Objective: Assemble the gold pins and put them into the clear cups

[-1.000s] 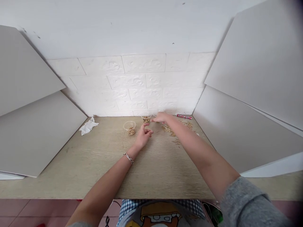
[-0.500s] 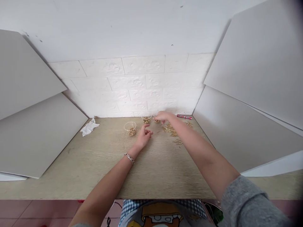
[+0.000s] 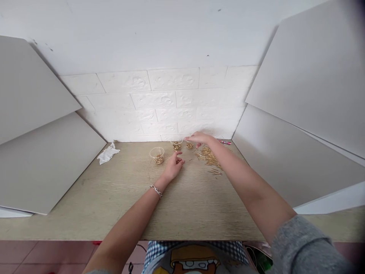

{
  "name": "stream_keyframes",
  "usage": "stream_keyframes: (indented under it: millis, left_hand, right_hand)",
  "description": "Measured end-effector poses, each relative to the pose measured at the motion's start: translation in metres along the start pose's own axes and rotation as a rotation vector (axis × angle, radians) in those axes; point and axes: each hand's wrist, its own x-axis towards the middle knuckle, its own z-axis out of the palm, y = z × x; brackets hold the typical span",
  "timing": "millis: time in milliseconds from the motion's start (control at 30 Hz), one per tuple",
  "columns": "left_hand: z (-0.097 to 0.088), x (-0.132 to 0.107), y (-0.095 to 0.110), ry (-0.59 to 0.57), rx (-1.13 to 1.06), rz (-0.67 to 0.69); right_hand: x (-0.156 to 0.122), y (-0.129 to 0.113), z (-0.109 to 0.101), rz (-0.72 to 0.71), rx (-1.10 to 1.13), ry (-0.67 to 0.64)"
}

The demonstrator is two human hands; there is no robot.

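Observation:
My right hand (image 3: 201, 138) reaches over the rightmost small clear cup (image 3: 189, 145), which holds a few gold-coloured pieces. Its fingers stretch leftward over the rim, with the thumb lower and apart. My left hand (image 3: 173, 166) rests on the table, the fingers curled toward the thumb; whatever lies at their tips is too small to make out. Just behind it stands a second clear cup (image 3: 176, 146) of gold pieces. To its left is a third cup (image 3: 158, 158), also with gold pieces at the bottom. Many thin gold sticks (image 3: 209, 156) lie in a pile beside my right forearm.
A crumpled white tissue (image 3: 108, 153) lies at the table's back left. A red pen-like object (image 3: 226, 142) is near the right rear corner, partly behind my forearm. White panels (image 3: 293, 152) flank the wooden table (image 3: 114, 205), with a white brick-patterned wall behind.
My right hand has risen slightly from the rightmost cup and its fingers have spread, showing more of the cup. The right forearm covers more of the red object. My left hand has barely moved.

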Motion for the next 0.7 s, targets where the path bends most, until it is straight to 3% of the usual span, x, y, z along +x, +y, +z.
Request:
stream_keyframes:
  millis: [333,600,700]
  left_hand:
    - [0.000,0.000,0.003,-0.004,0.009,-0.007]
    - [0.001,-0.003,0.013,0.030,-0.265,-0.060]
    - [0.002,-0.004,0.014,0.002,-0.386,-0.117]
  right_hand:
    - [0.009,0.007,0.006,-0.141,-0.065,0.101]
    - [-0.013,0.008,0.020,-0.308,0.192,0.557]
    - [-0.037,0.011,0.039,-0.344,0.218,0.604]
